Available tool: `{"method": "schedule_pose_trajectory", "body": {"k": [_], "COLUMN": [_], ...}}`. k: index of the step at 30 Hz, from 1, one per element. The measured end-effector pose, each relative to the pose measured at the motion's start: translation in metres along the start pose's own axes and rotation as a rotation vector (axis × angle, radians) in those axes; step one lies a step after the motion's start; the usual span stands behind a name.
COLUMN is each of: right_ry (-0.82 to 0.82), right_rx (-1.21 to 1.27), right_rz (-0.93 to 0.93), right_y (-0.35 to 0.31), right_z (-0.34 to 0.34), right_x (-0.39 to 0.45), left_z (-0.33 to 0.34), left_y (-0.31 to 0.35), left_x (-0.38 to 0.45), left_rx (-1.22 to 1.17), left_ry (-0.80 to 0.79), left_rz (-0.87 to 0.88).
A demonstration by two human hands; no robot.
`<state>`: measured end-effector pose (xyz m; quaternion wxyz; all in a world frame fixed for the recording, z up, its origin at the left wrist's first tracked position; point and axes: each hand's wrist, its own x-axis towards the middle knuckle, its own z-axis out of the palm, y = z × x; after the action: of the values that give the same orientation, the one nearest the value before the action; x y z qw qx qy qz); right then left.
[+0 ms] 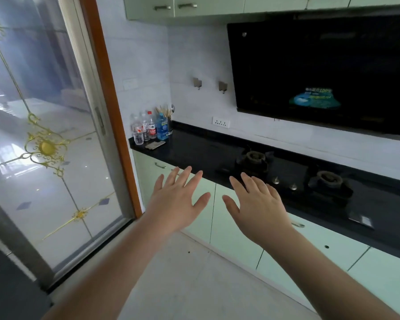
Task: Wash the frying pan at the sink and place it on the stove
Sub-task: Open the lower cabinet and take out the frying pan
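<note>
Both hands, left hand (176, 199) and right hand (256, 204), hold nothing, fingers spread, mid-frame; no pan shows, so hunting for it by the stove (293, 174) could waste time.

2 bare forearms reach into the head view from the bottom edge, with no sleeve showing on either. The left hand (174, 204) and the right hand (259, 211) are bare too: 5 slim fingers each, short trimmed nails, backs turned to the camera.
</note>
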<state>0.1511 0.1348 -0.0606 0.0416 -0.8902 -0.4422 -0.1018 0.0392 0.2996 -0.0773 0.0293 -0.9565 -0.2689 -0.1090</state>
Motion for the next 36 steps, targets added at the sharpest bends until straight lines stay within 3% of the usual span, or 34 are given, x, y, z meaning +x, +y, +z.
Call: {"method": "schedule_pose_trajectory", "body": {"k": [9, 14, 26, 36], "right_ry": [-0.057, -0.062, -0.091, -0.152], "right_rx": [0.015, 0.034, 0.138, 0.186], "right_rz": [-0.066, -0.105, -0.094, -0.143], "right_y": [-0.058, -0.075, -0.069, -0.083], "right_z": [0.042, 0.065, 0.143, 0.189], "right_x": [0.083, 0.131, 0.264, 0.338], "left_z": [0.026, 0.037, 0.095, 0.145], "left_y": [-0.080, -0.109, -0.155, -0.196], "left_x": [0.032, 0.060, 0.188, 0.245], "left_rx": [0.003, 0.011, 0.099, 0.069], "left_ry": [-0.040, 0.031, -0.086, -0.182], "left_rz": [-0.039, -0.067, -0.103, -0.130]}}
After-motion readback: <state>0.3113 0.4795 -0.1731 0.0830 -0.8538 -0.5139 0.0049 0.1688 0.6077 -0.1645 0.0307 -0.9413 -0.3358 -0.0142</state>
